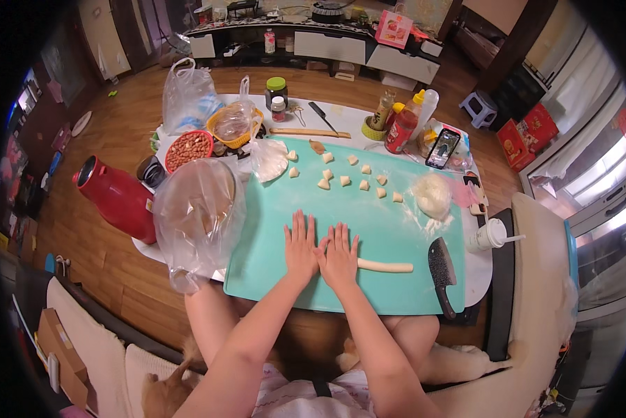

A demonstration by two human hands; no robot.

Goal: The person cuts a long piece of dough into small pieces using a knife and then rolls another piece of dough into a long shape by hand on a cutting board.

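Note:
My left hand [300,246] and my right hand [338,255] lie flat side by side, palms down, over a green mat. From under my right hand a thin dough roll [385,266] sticks out to the right; any part beneath the palms is hidden. Several small cut dough pieces [364,185] are spread over the far part of the mat [271,261]. At the right, a bag of flour or dough [432,196] rests on scattered white powder. A cleaver [442,277] lies near the mat's right edge, its handle towards me.
Left of the mat stand a large plastic-covered bowl [200,209], a red thermos jug [117,201] and a red bowl of peanuts [189,151]. Farther back are a sauce bottle [400,130], a phone [443,148] and a knife [323,118]. A lidded cup [488,234] stands right.

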